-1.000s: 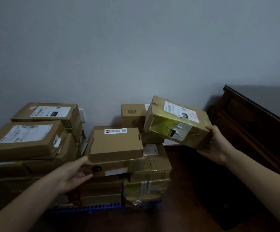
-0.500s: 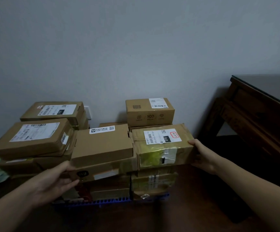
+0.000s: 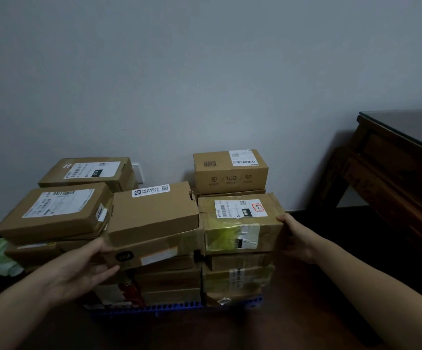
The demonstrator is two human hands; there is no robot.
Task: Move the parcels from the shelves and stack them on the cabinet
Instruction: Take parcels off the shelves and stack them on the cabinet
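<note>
Dark floor (image 3: 305,314) lies open rightward; right hand (image 3: 298,240) grips edge of taped parcel (image 3: 232,224).

Dim, even indoor light; wall (image 3: 205,72) darkens toward corners. Deep shadow covers floor (image 3: 305,311) right of parcels (image 3: 154,213). Wide-angle bowing at edges; detail soft.

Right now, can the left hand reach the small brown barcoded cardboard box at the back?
Probably yes: nothing covers the small barcoded box; the left hand need only pass over the flat brown carton.

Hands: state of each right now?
Left hand: open, touching the black-stickered box.
Right hand: holds the yellow-taped parcel.
</note>
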